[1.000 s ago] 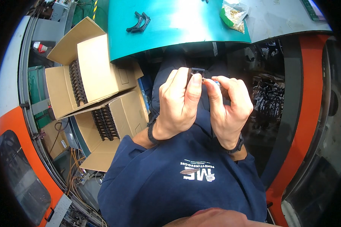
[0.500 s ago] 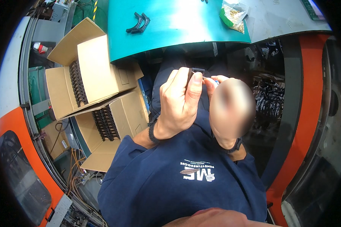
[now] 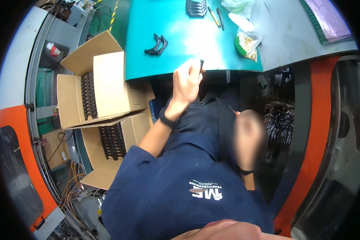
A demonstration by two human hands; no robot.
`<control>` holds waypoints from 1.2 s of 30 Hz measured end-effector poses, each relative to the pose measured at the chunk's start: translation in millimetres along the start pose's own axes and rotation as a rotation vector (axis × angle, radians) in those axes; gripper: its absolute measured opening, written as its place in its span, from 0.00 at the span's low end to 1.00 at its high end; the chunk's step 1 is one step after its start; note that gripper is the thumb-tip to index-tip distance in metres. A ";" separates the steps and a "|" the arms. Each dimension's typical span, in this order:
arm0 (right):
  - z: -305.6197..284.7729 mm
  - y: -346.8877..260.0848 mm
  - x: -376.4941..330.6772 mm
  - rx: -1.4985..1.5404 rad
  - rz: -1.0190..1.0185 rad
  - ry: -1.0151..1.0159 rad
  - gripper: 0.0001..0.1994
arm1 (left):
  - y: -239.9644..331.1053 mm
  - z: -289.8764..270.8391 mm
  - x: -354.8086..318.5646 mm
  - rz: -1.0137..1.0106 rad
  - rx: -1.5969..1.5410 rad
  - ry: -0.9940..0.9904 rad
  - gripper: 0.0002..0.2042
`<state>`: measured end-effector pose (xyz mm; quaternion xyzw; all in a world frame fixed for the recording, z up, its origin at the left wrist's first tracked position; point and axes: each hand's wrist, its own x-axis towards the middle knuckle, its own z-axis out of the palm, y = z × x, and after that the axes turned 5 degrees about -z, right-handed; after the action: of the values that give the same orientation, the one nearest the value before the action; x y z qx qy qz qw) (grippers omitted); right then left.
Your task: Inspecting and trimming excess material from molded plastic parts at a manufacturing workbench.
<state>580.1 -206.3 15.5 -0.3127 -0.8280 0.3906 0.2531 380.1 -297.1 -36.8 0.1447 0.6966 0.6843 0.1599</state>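
My left hand [image 3: 187, 82] is up at the near edge of the teal table [image 3: 176, 66]. Its fingers are closed around a small black part [image 3: 202, 64] that barely shows at the fingertips. My right hand [image 3: 249, 138] is low over my lap, to the right and blurred. A thin pointed sliver [image 3: 231, 109] sticks out at its upper left, and I cannot make out the grip. Both wrists wear dark bands. Two black curved parts [image 3: 156, 44] lie on the table just beyond my left hand.
Two open cardboard boxes [image 3: 108, 86] [image 3: 124, 150] at my left hold rows of black parts. On the table are a stack of black parts [image 3: 196, 7], two pens [image 3: 217, 17] and a bag of small brass pieces [image 3: 247, 42]. A green mat [image 3: 328, 20] lies at the far right.
The hands were together in front of me on the small black part. Now my left hand has reached up to the table edge with it, and my right hand has dropped toward my lap.
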 end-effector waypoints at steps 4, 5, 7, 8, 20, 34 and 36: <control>-10.4 20.2 -12.6 -0.041 0.113 -0.037 0.10 | -71.3 2.2 95.7 0.348 0.624 0.120 0.15; -11.9 26.5 -15.6 -0.045 0.131 -0.023 0.10 | -89.1 8.1 120.1 0.518 0.735 0.168 0.15; -14.8 30.1 -18.8 -0.020 0.161 -0.010 0.10 | -96.8 13.8 160.0 0.524 0.738 0.013 0.15; -15.4 27.7 -19.1 -0.020 0.182 -0.029 0.10 | -98.3 9.8 177.7 0.521 0.747 -0.057 0.16; -1.3 29.6 2.4 0.017 0.153 -0.103 0.10 | -72.2 -0.7 253.7 0.391 1.181 -0.298 0.09; 24.9 22.4 26.5 -0.018 0.135 -0.265 0.11 | -51.8 -42.4 201.6 0.473 0.914 0.393 0.12; 29.2 22.5 26.4 -0.040 0.091 -0.286 0.11 | -42.3 -71.5 153.3 0.320 0.873 0.479 0.10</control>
<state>550.0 -190.4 -14.6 -0.2961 -0.8481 0.4258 0.1082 211.7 -298.4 -82.0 0.1421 0.9032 0.3601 -0.1856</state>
